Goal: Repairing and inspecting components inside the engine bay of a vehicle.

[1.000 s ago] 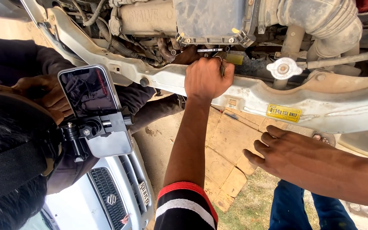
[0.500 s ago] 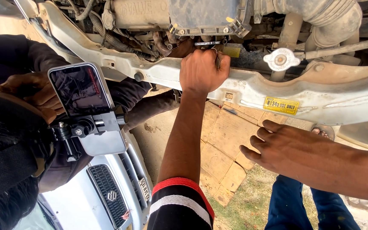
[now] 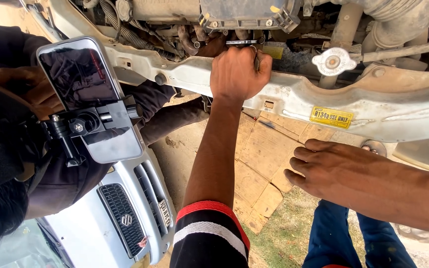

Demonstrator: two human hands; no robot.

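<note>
The left hand (image 3: 238, 74) reaches up into the engine bay, its fingers (image 3: 263, 59) closed round a slim metal tool (image 3: 242, 43). The tool's shaft pokes out just beyond the knuckles and its long axis runs crosswise, roughly parallel to the white front crossmember (image 3: 294, 99) on which the heel of the hand rests. What the tool's tip bears on lies just past the fingers, under the dark plastic housing (image 3: 244, 10), and is hidden; I cannot tell what it engages. The left hand is the one at the work. The right hand (image 3: 333, 171) hangs well below and to the outer side of those fingers, open and empty, palm down, fingers loosely spread, touching nothing. A round white cap (image 3: 333, 61) sits near the tool, on the right hand's side, and a yellow label (image 3: 331, 117) lies on the crossmember below it. Behind the left forearm another person holds a phone on a clamp mount (image 3: 83, 84). Below are a detached silver grille (image 3: 125, 218), flattened cardboard (image 3: 259, 164) and bare ground outdoors.
</note>
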